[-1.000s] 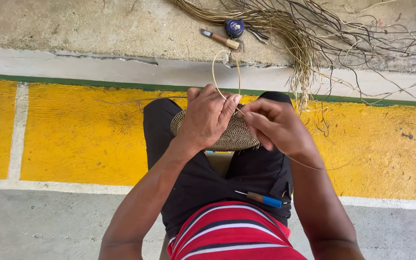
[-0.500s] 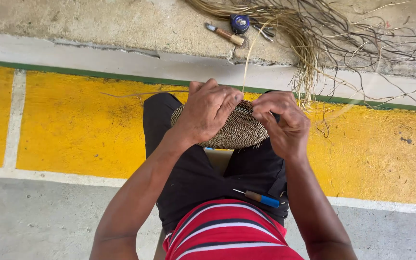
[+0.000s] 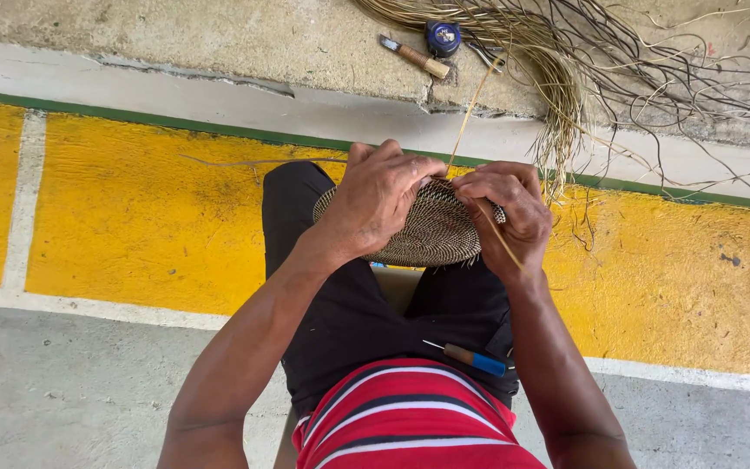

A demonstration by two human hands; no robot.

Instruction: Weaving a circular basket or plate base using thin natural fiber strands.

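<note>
On lap, centre of view: round woven basket base [image 3: 431, 234], shallow, nothing inside visible, resting over black trousers [image 3: 340, 304]. Left hand [image 3: 379, 200] spread over its 9 o'clock half, fingers curled on rim. Right hand [image 3: 509, 208] clamped at 3 o'clock edge, pinching pale fibre strand [image 3: 470, 108] running up toward 12 o'clock. Hands close together, both on basket. Blue-handled awl [image 3: 475, 358] lies on lap at 6 o'clock. Fibre bundle [image 3: 557, 78], knife [image 3: 414, 56], blue tape measure [image 3: 442, 36] on concrete ledge at 12 to 1 o'clock.
</note>
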